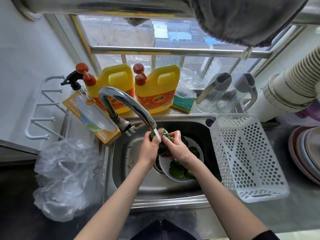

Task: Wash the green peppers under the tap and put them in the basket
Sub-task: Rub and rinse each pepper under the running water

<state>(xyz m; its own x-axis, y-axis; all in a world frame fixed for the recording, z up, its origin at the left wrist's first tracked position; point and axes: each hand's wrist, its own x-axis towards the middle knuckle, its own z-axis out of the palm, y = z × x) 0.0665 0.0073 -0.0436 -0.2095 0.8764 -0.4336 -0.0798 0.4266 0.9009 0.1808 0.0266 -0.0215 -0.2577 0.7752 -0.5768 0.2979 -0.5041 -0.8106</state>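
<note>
Green pepper (164, 135) gripped w/ both hands, left hand (149, 149) & right hand (176, 148), under tap (128, 104) stream so water rinses it; basket (245, 153) waits at sink's right edge.

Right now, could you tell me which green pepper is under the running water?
The pepper held by both hands, left and right; the others lie in the white bowl.

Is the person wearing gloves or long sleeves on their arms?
No gloves. The left hand and right hand are bare and wet, with bare forearms. A dark sleeve cuff shows only at the right arm's bottom edge. No rings or watch are visible.
</note>
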